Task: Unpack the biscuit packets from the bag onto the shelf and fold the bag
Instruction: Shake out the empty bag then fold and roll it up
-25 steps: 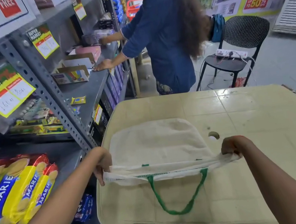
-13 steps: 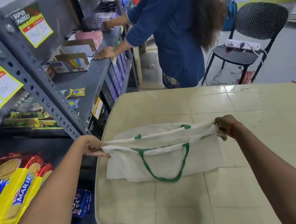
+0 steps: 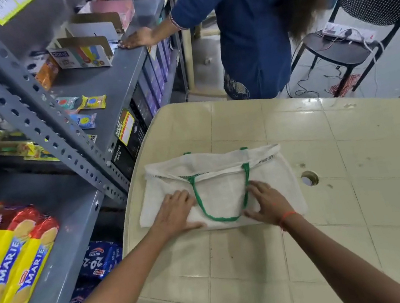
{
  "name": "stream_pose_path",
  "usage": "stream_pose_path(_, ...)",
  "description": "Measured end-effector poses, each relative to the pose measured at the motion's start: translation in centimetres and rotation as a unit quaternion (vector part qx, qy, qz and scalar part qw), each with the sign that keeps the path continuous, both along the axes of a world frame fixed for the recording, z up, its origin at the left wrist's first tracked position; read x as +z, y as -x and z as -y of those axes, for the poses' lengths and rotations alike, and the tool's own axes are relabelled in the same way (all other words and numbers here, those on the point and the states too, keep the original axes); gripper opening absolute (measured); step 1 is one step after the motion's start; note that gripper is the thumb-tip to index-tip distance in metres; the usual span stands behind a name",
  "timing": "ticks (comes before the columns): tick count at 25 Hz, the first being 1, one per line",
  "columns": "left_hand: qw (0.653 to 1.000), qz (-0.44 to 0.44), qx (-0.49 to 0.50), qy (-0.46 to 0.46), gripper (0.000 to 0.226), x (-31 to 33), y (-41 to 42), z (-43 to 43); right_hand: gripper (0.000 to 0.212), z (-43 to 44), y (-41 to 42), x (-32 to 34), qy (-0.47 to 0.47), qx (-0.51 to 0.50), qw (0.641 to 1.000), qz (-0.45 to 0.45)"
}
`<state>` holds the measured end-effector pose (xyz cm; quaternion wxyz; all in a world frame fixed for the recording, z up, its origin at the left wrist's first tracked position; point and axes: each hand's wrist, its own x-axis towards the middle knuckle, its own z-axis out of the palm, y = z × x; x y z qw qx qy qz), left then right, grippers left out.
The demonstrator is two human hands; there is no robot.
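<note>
A white cloth bag (image 3: 218, 174) with green handles lies folded in half on the beige table (image 3: 355, 179), its mouth edge at the far side. My left hand (image 3: 174, 211) presses flat on the bag's left half with straight fingers. On the right half my right hand (image 3: 265, 201) lies flat too, just beside the green handle loop (image 3: 220, 217). Yellow and red Marie biscuit packets (image 3: 14, 262) lie in a row on the grey shelf (image 3: 66, 290) at the lower left.
A grey slotted metal rack (image 3: 38, 116) stands left of the table, holding small packets and open cardboard boxes. Another person in blue (image 3: 252, 25) stands at the rack beyond the table. A black chair (image 3: 364, 7) with a power strip stands at the back right. The table has a round hole (image 3: 309, 178).
The bag's mouth edge was held stretched between both hands and folded over away from me. Both hands have let go of the edge and now press flat on the folded bag.
</note>
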<state>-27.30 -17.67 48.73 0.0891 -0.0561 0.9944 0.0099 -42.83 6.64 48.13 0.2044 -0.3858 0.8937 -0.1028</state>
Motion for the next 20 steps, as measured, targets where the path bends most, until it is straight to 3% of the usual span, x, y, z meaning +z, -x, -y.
stream_pose_path(1, 0.998, 0.049, -0.031, 0.017, 0.068, -0.9, -0.8, -0.2, 0.085, -0.6, -0.7, -1.0, -0.031, 0.063, 0.997, -0.025)
stream_pose_path(4, 0.993, 0.089, -0.063, 0.044, 0.042, -2.0, -1.8, 0.3, 0.083, -1.7, -1.4, -2.7, -0.094, 0.083, 0.992, -0.014)
stream_pose_path(8, 0.996, 0.055, -0.052, 0.039, 0.038, -1.4, -1.8, 0.1, 0.032, -1.9, -2.6, -2.3, -0.055, 0.047, 0.994, -0.085)
stream_pose_path(9, 0.996, 0.057, -0.054, 0.042, 0.034, -0.7, -2.0, -0.3, 0.026, -1.9, -2.9, -1.6, -0.069, 0.022, 0.996, -0.057)
stream_pose_path(12, 0.984, 0.177, 0.016, -0.032, 0.024, 1.3, -2.7, -2.6, 0.031, -2.0, -3.5, 0.7, -0.166, 0.048, 0.985, 0.016)
stream_pose_path(14, 0.949, 0.298, 0.044, -0.096, 0.026, 2.2, -3.3, -3.7, 0.024, -2.3, -4.6, 3.0, -0.258, 0.081, 0.956, 0.116)
stream_pose_path(17, 0.902, 0.395, 0.041, -0.168, 0.028, 4.7, -3.5, -4.1, 0.024, -3.3, -4.9, 6.0, -0.314, 0.046, 0.921, 0.227)
stream_pose_path(20, 0.918, 0.342, 0.089, -0.180, 0.035, 7.5, -1.2, -2.6, 0.019, -3.2, -2.7, 8.3, -0.264, 0.008, 0.948, 0.177)
